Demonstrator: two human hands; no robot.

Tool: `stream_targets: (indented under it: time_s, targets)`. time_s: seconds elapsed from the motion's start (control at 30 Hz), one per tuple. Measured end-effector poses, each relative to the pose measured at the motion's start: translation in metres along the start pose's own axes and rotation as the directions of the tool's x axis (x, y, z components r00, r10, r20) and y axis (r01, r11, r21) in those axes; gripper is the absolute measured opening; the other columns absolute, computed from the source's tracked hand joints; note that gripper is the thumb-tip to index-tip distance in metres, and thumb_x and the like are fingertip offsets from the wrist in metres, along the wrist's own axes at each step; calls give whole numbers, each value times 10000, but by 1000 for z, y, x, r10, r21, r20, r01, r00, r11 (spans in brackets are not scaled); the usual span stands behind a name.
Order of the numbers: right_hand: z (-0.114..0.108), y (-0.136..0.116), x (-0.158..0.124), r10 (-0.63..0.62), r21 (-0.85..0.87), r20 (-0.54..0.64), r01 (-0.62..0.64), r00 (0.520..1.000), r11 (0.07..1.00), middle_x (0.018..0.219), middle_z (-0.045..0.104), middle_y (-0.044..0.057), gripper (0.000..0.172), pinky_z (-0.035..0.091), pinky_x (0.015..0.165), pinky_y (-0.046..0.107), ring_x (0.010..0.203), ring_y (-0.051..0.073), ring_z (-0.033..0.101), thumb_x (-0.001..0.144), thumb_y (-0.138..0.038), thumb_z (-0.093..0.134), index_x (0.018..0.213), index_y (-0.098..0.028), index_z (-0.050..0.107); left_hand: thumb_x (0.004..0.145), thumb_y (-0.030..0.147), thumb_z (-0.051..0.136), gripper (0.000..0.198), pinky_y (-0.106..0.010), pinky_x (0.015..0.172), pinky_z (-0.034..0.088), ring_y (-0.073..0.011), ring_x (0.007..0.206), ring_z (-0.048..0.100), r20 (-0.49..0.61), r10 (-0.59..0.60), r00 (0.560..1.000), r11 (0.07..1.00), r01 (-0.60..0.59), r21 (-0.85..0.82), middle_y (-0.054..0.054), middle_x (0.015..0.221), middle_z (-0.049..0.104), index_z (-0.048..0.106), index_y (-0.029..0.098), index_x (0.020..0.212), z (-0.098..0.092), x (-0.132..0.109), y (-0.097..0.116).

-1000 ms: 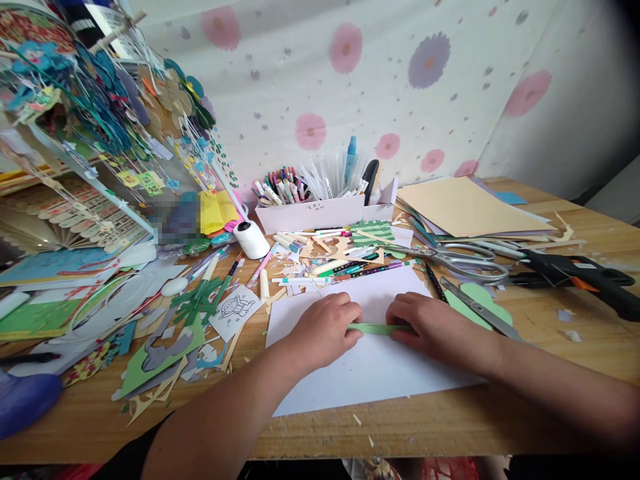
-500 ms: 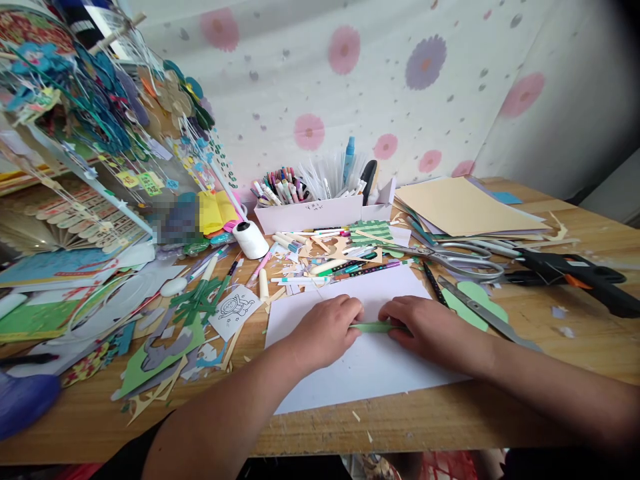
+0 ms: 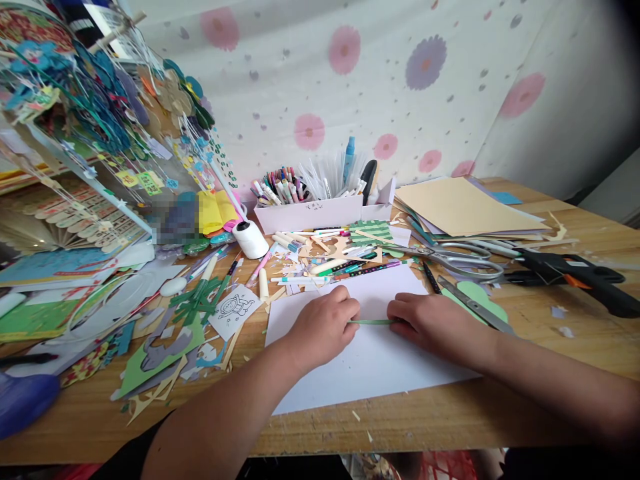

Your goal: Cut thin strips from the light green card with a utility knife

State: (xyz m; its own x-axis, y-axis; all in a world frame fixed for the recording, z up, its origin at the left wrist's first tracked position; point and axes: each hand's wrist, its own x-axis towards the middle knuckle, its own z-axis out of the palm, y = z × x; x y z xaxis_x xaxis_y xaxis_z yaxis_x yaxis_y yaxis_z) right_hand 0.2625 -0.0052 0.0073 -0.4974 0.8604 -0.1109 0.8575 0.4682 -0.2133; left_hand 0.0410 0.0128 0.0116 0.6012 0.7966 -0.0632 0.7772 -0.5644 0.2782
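Right hand (image 3: 423,321) shifted outward, 1 green strip (image 3: 373,323)

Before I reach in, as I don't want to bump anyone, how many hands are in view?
2: the left hand and the right hand, over the white sheet, holding the thin green strip from opposite sides. No other hand shows.

Narrow green strip (image 3: 374,322) — straight, crosswise — over white sheet (image 3: 360,373).

I can read no text for certain from here. The pale pen box (image 3: 310,217) bears 2 short handwritten lines (image 3: 314,207), too small for me; left of it, a hanging yellow tag (image 3: 127,179) and a blue booklet (image 3: 43,265) carry blurred marks.
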Motion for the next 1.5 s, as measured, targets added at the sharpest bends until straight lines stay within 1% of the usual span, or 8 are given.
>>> stream_targets:
  time_s: [0.13,0.27,0.37,0.67,0.73,0.87,1.17,1.5]
  targets:
    - [-1,2,0,-2,-74,-25,0,1000,997,915,601,58,183,282,574,297,670,167,564,936,-222,441,899,-175,613,868,257,601,65,-273,634,375,-178,776,574,-9,-62,998,998,62,32,-10,918,586,581,209,829,-3,0,-4]
    - [-2,3,1,-25,-72,-28,23,999,997,930,594,57,172,324,610,296,717,175,575,939,-226,453,907,-173,614,850,269,602,81,-262,589,331,-184,718,570,8,-113,994,993,113,28,6,767,609,579,212,796,-2,1,-8]
    - [-3,6,0,-26,-34,-22,25,999,999,936,592,56,154,364,646,290,733,165,578,934,-237,480,890,-168,610,839,254,605,77,-247,561,305,-164,682,560,21,-121,992,993,121,-2,22,727,614,578,215,778,-2,2,-9]
    - [-4,6,1,-26,89,-48,30,999,996,940,598,54,132,400,699,268,769,151,572,917,-243,506,893,-176,617,836,219,593,18,-234,598,351,-147,701,554,12,-85,996,993,86,-80,21,763,613,599,211,821,1,4,-6]
    - [-3,7,1,-29,101,-56,34,998,994,931,596,54,140,396,700,268,767,150,569,919,-223,487,881,-175,613,838,190,571,51,-236,606,354,-146,703,552,6,-76,997,993,76,-86,20,765,611,598,210,800,1,4,-6]
    - [-2,9,1,-29,107,-62,36,998,994,904,593,56,158,388,690,271,751,148,560,914,-183,461,841,-166,600,829,140,535,119,-230,598,351,-139,692,548,4,-67,998,993,67,-93,21,756,605,586,207,745,0,3,-6]
    - [0,9,-1,-48,107,-64,54,997,993,874,584,51,209,377,659,259,711,134,538,927,-165,411,814,-163,587,813,193,576,110,-243,587,322,-145,674,533,-42,-106,994,993,103,-60,14,713,590,577,196,704,1,2,-10]
    - [0,8,-1,-47,81,-64,53,997,995,885,586,54,212,371,660,269,716,140,538,924,-159,414,823,-163,600,832,157,552,164,-236,606,341,-135,677,546,-18,-72,997,996,71,-48,22,715,595,585,195,676,1,3,-12]
